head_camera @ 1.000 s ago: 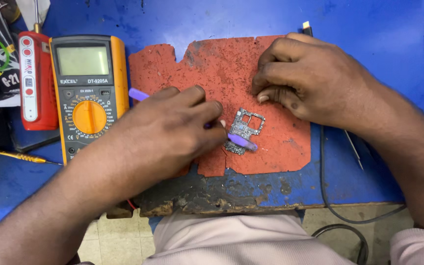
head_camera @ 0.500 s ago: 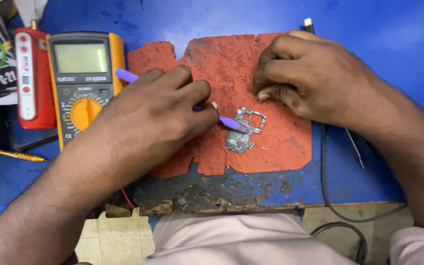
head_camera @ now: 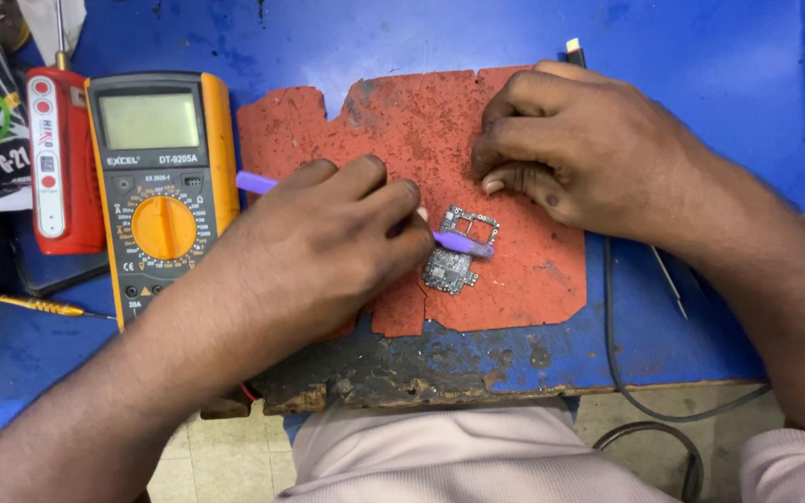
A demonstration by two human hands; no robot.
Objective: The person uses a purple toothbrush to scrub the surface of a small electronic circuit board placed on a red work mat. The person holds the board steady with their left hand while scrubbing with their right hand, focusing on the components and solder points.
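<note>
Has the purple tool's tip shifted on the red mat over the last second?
Yes. The purple tool in the left hand now lies across the middle of the small circuit board on the red mat; earlier its tip reached the board's lower edge.

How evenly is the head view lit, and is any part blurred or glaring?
Head view: soft, even light; the left hand, purple tool and circuit board are sharp; faint shadow under the right hand; mild sheen on the multimeter screen; no blur.
</note>
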